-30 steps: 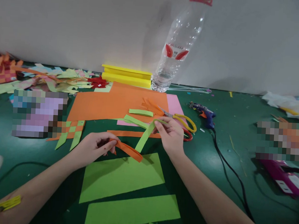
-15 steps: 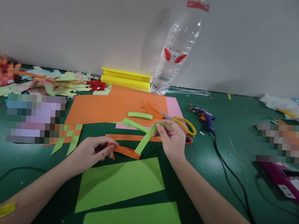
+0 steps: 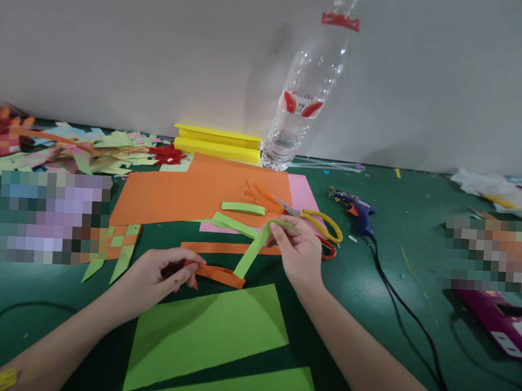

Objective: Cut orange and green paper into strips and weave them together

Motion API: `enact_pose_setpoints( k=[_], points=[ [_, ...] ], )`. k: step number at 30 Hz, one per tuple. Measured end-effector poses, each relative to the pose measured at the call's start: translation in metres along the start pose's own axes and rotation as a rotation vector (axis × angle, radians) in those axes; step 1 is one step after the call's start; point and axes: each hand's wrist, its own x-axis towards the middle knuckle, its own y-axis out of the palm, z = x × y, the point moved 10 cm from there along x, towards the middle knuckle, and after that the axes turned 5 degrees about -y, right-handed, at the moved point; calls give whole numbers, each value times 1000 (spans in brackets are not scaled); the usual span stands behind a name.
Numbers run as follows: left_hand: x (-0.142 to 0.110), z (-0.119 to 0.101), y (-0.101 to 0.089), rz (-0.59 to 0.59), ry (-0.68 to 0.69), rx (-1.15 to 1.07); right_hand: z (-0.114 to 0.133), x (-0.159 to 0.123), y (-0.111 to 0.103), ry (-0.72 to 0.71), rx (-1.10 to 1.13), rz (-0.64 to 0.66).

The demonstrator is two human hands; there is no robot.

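Observation:
My left hand [image 3: 168,277] pinches the left end of a folded orange paper strip [image 3: 222,276]. A green paper strip [image 3: 253,252] meets the orange one at its right end and slants up to my right hand [image 3: 296,250], which is closed on its upper end. Right behind my right hand lie scissors [image 3: 321,223] with yellow and red handles. Beyond my hands are another flat orange strip [image 3: 223,248] and two folded green strips [image 3: 243,208]. Nearer to me lie two green paper sheets [image 3: 210,333].
A clear plastic bottle [image 3: 308,75] leans against the wall beside folded yellow paper [image 3: 217,149]. Large orange paper [image 3: 164,196] lies behind my hands. A blue glue gun [image 3: 355,209] trails a black cord at right, near a purple power strip [image 3: 495,318]. Paper scraps [image 3: 79,148] heap at left.
The whole scene sits slightly lower in view, as if the camera tilted up a little. Both hands keep their holds on the orange and green strips, with hardly any movement between them.

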Motion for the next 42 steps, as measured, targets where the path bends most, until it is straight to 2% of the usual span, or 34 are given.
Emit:
enact_pose_setpoints(
  k=[12, 21, 32, 36, 42],
  points=[
    [0, 4, 3, 26, -12, 1, -9, -1, 3, 43, 47, 26],
    [1, 2, 4, 23, 3, -19, -4, 0, 5, -8, 40, 25],
    [2, 5, 3, 23, -13, -35, -9, -2, 7, 16, 122, 44],
    [1, 5, 2, 7, 10, -53, -8, -5, 13, 18, 113, 93],
    [1, 0, -4, -43, 25, -44, -6, -10, 17, -22, -20, 173]
  ],
)
